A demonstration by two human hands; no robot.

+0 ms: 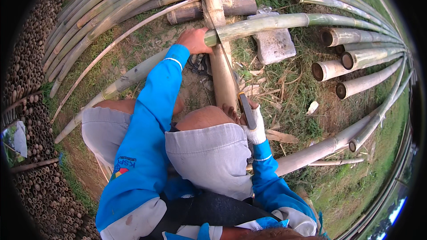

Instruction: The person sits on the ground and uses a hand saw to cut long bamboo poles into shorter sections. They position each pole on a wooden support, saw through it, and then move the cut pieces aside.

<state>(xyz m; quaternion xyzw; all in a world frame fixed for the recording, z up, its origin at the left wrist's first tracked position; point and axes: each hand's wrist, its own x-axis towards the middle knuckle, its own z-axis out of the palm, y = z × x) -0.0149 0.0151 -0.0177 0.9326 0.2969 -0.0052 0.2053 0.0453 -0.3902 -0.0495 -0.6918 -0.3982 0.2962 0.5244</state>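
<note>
My bare left hand (194, 41) is wrapped round a green bamboo pole (262, 24), just left of where a saw crosses it. The pole runs from the lower left up to the right, lying over a thick pale bamboo log (223, 78) that points away from me. In a white glove with bare fingertips, my right hand (254, 122) grips the grey and yellow handle of the hand saw (246, 110). The thin saw blade slants up from the handle, its far part against the pole. How deep it sits in the bamboo, I cannot tell.
Long bamboo poles (111, 13) lie stacked at the far left, beside piles of cut bamboo ends (33, 106). More cut poles (356, 58) fan out at the right. A whitish block (274, 46) rests beyond the saw. Bamboo scraps (282, 137) litter the grass.
</note>
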